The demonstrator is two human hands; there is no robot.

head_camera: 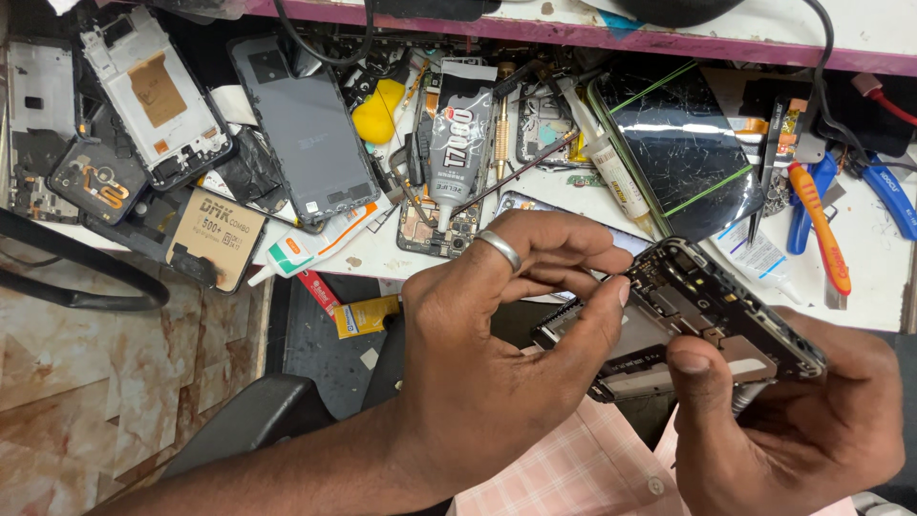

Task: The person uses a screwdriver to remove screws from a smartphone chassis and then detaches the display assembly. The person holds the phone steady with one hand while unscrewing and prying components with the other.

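An opened phone body, back cover off and dark circuit parts showing, is held over my lap below the bench edge. My right hand cradles it from beneath, thumb pressed on its lower edge. My left hand, a silver ring on one finger, has its fingertips pinched together at the phone's left side, touching the inner parts. Whether something small is held between those fingertips cannot be made out.
The white bench is crowded: a grey phone back, a white phone frame, a grey glue tube, a syringe-like applicator, a cracked dark screen, orange-handled and blue-handled tools, tweezers. Marble floor at left.
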